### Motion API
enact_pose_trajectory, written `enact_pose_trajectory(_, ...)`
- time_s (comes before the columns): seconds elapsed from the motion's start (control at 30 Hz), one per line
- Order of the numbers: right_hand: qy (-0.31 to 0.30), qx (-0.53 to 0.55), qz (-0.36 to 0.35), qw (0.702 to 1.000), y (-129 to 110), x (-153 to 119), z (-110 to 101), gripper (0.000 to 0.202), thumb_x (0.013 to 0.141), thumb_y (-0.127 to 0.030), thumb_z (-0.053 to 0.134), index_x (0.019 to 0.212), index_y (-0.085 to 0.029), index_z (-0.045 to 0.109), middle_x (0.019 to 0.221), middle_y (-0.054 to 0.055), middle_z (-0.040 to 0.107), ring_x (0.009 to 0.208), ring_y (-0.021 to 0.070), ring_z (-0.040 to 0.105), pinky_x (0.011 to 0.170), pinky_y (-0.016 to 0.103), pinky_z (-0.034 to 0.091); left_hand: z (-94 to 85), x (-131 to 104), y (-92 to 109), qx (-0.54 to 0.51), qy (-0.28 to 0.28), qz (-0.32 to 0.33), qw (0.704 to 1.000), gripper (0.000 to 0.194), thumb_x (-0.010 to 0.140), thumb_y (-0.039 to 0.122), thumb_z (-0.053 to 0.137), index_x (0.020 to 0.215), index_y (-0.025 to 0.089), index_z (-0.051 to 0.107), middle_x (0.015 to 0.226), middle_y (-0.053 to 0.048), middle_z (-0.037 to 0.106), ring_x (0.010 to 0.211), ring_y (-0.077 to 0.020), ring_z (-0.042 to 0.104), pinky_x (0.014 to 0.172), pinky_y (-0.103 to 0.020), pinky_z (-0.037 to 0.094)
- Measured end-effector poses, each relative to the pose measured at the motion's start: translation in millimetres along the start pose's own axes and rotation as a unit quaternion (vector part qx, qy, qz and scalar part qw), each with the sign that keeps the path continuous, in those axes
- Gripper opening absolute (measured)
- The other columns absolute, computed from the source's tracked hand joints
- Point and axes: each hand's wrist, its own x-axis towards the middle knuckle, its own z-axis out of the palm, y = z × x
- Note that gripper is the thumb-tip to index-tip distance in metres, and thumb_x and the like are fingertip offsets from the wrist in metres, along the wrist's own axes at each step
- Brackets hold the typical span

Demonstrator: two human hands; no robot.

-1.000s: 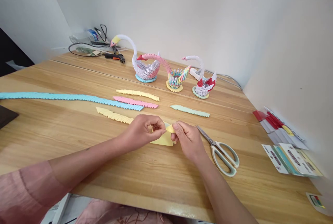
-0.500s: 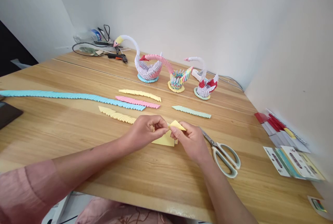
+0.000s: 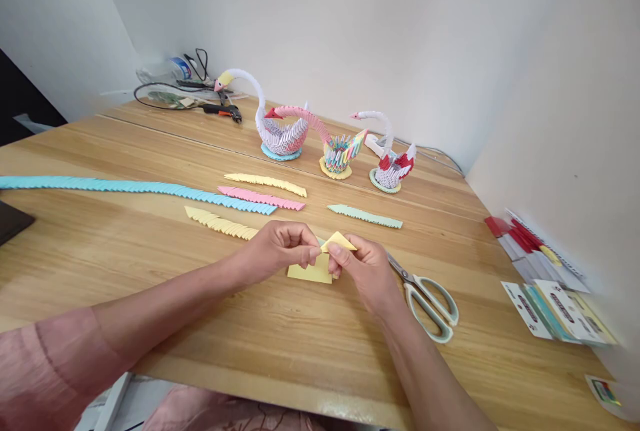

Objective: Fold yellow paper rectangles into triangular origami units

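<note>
A small folded piece of yellow paper point(image 3: 340, 242), triangular in outline, is pinched by my right hand point(image 3: 367, 271) between thumb and fingers. My left hand point(image 3: 285, 251) is closed too, its thumb and forefinger pinching the paper's left corner. Flat yellow paper point(image 3: 311, 271) lies on the table just below both hands, partly covered by them. To the right of my right hand rest the scissors point(image 3: 425, 294), blades pointing up and left. A yellow strip of interlocked folded pieces point(image 3: 217, 223) runs behind my left hand.
Farther back lie blue point(image 3: 125, 187), pink point(image 3: 263, 199), yellow point(image 3: 265, 182) and green point(image 3: 365, 215) folded-paper strips. Three paper swans, one white-and-pink point(image 3: 283, 137), stand near the wall. A glue gun point(image 3: 223, 111) and bottle sit back left. Packs of coloured paper point(image 3: 560, 311) lie at right.
The view has shifted slightly. The folded yellow paper stays between my hands, its tip now showing a little more to the left.
</note>
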Motion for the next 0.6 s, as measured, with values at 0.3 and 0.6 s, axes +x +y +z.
enact_pose_trajectory(0.3,0.053,0.007,-0.02,0.998,7.4,4.1,-6.8,0.024,0.079,-0.039,0.063,0.07,-0.017,0.06,0.062,-0.001,0.059,0.055,0.0108,0.052,0.051,0.023,0.044,-3.2,4.8,-7.2,-0.006,0.01,-0.031,0.999,0.02,0.069,0.031,0.068,0.068,0.014,0.059,0.061,0.002,0.06,0.053,-0.0077,0.051,0.054,-0.021,0.043)
enact_pose_trajectory(0.6,0.019,0.055,0.023,0.998,1.5,2.5,2.7,0.026,0.08,-0.042,0.059,0.072,-0.017,0.058,0.066,0.0,0.061,0.058,0.0109,0.055,0.052,0.023,0.041,-0.7,2.4,-3.3,0.012,0.028,-0.03,0.999,0.029,0.072,0.036,0.066,0.06,0.014,0.052,0.05,0.004,0.053,0.045,-0.0064,0.043,0.046,-0.019,0.036)
